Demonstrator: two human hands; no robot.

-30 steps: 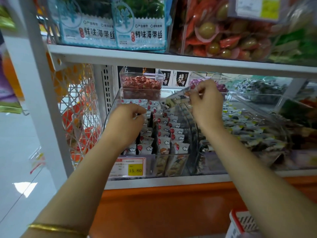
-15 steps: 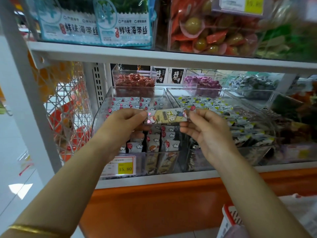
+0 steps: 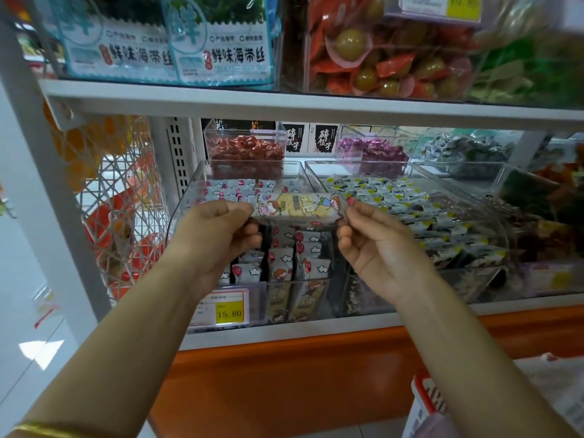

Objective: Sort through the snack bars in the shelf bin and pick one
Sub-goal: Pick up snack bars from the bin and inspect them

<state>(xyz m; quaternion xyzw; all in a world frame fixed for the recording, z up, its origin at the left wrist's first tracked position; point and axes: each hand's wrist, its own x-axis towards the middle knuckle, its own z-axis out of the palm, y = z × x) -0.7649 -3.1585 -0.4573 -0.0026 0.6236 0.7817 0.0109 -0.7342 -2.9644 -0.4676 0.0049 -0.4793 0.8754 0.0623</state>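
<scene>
Wire rack (image 3: 120, 200) far left, not part of this.

Left hand (image 3: 218, 235): grip pinched on the left end of the bar (image 3: 300, 208), other fingers curled under.

The bar is out of the bin (image 3: 186, 203), held level in the air over the bin's front half. Its printed face is toward the camera: cartoon print, yellow middle. Below it the bin holds rows of similar wrappers standing on end. Price tag (image 3: 224, 308) on the bin front reads 15.80.

Right hand (image 3: 376, 248): grip pinched on the bar's right end with thumb and forefinger. Remaining fingers are loosely curled, palm toward the camera.

Next bin (image 3: 458, 222) to the right has different packs, neither hand in it. Red-rimmed basket (image 3: 423, 403) low right, partly cut off by the frame.

Status, my read: sorting looks mostly done, with one bar singled out and being checked. Left to do: commit to it, release one hand, carry it off, likely into the basket. Can't tell if this is the final choice.
</scene>
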